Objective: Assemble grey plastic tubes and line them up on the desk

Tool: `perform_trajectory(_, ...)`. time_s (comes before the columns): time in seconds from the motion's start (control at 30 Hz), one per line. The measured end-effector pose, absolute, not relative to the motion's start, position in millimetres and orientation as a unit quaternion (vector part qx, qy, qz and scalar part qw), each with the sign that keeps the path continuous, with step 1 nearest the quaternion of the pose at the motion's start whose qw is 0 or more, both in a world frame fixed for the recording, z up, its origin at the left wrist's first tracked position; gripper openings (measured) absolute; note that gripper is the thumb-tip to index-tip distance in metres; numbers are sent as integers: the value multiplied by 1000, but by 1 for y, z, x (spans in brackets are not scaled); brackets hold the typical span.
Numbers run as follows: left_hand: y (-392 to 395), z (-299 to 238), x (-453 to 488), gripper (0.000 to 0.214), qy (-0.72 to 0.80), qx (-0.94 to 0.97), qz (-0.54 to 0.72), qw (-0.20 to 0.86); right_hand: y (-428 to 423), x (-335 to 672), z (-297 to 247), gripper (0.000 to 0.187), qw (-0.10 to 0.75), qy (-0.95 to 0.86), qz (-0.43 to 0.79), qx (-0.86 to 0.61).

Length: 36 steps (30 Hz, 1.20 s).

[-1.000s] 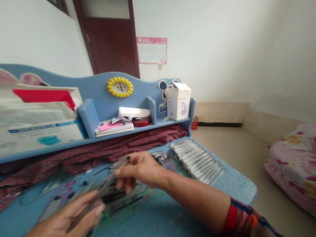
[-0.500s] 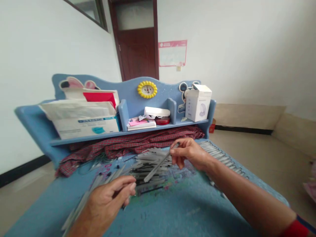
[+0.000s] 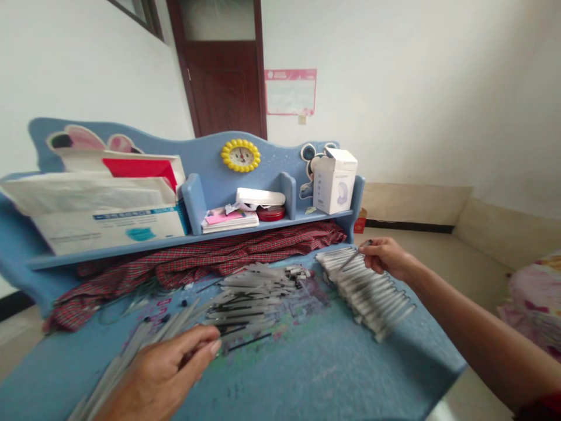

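My right hand [image 3: 385, 257] pinches a slim pen [image 3: 350, 257] with a dark end, over the right side of the desk. Below it, a row of similar whitish pens [image 3: 368, 289] lies side by side. My left hand [image 3: 175, 356] is closed, thumb against forefinger, near the front of the middle pile; whatever is in its fingers is hidden. That pile holds translucent pen barrels [image 3: 249, 286] and thin black sticks [image 3: 249, 342]. More long translucent tubes [image 3: 127, 356] lie beside and partly behind my left hand, near a few small black caps [image 3: 184, 303].
A blue shelf [image 3: 280, 225] runs along the back of the blue desk [image 3: 315, 374]. On it stand a mask box [image 3: 109, 228], papers, a red tin [image 3: 270, 214] and a white box [image 3: 335, 181]. A checked red cloth [image 3: 197, 257] lies below.
My right hand has carried the pen rightward from the middle pile to above the row. My left hand stays near the pile, still closed. The view has turned to the right.
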<state>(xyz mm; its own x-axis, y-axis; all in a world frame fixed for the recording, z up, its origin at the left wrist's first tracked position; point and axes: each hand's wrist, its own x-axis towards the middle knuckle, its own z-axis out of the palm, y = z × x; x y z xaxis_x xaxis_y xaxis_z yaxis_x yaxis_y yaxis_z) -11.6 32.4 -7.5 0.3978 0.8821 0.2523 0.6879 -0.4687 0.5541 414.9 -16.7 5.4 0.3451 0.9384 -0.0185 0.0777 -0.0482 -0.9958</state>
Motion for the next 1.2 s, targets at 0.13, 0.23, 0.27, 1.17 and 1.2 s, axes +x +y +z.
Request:
perform_trajectory(0.13, 31, -6, -12, 32, 486, 818, 243, 189, -14, 424, -8, 23, 553, -382, 391, -629)
perform_trajectory(0.23, 28, -2, -9, 32, 481, 823, 237, 188, -13, 427, -16, 21, 549, -352, 380, -656)
perform_trajectory(0.27, 27, -1, -8, 32, 478, 825, 235, 189, -12, 427, -18, 20, 547, -342, 373, -667)
perform_trajectory(1.17, 26, 13, -42, 16, 491, 853, 101, 142, -10, 195, 14, 21, 15, -848, 115, -517)
perform_trajectory(1.2, 26, 12, -41, 15, 486, 859, 100, 125, -6, 191, 14, 23, 1, -847, 99, -522)
